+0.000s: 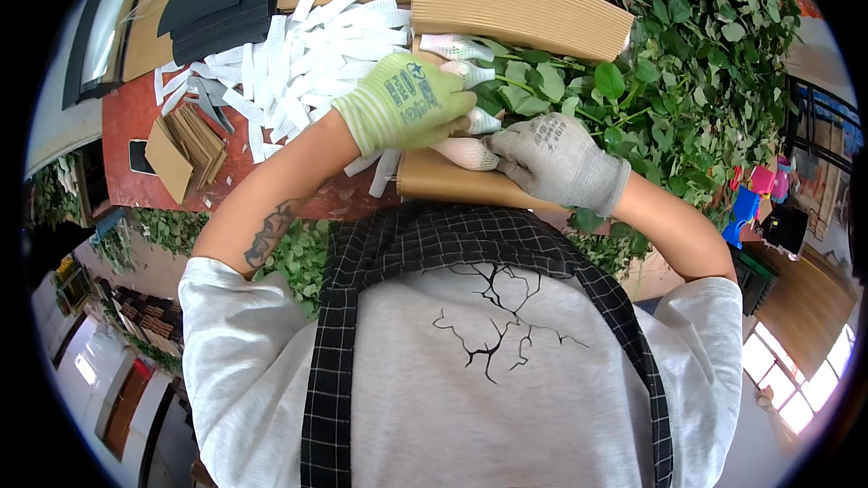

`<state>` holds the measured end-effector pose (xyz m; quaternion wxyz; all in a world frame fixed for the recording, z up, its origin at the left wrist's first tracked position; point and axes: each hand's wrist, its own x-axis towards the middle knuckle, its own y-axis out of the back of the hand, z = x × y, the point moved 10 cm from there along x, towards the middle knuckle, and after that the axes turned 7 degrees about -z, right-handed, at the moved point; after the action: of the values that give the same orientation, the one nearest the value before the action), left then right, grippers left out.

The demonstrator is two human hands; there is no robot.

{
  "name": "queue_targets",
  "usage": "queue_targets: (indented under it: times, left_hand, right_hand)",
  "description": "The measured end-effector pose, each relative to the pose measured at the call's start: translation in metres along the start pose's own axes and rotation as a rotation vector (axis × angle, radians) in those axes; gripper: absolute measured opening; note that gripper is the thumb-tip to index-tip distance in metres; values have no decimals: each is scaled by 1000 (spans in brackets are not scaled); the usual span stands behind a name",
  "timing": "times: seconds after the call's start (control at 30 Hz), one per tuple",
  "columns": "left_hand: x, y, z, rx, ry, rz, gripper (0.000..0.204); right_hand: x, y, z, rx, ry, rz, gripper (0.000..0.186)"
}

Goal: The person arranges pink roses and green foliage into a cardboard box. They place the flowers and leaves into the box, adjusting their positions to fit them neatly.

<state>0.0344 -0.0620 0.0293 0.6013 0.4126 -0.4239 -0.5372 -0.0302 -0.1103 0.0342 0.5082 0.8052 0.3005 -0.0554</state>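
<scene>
My left hand (409, 104), in a lime-green glove, is closed with its fingertips around a rose bud in a white foam net (483, 121). My right hand (550, 159), in a grey glove, is curled shut at the stem end of that bud; the stem itself is hidden by its fingers. Just below lies another netted, pale pink bud (468, 154), touching the right fingertips. Further netted buds (466, 73) lie in a row beyond my left hand, stems pointing right. Brown cardboard (461, 179) is under the flowers.
A heap of white net sleeves (298, 68) spreads to the left. Pliers-like grey tool (213, 101), small cardboard pieces (185, 155) and a phone (141, 156) rest on the red table (127, 117). Corrugated cardboard (520, 4) covers part of the flowers; leafy stems (678, 54) fill the right.
</scene>
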Motion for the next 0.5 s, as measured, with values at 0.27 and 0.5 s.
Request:
queue_targets:
  times: [0.27,0.5]
  left_hand:
    - [-18,21,-36,-535,333,185,19]
    - [-75,-61,-62,-1110,739,-335,23]
  right_hand:
    - [24,-19,20,-9,-122,-10,14]
    - [29,-19,10,-36,-58,26,13]
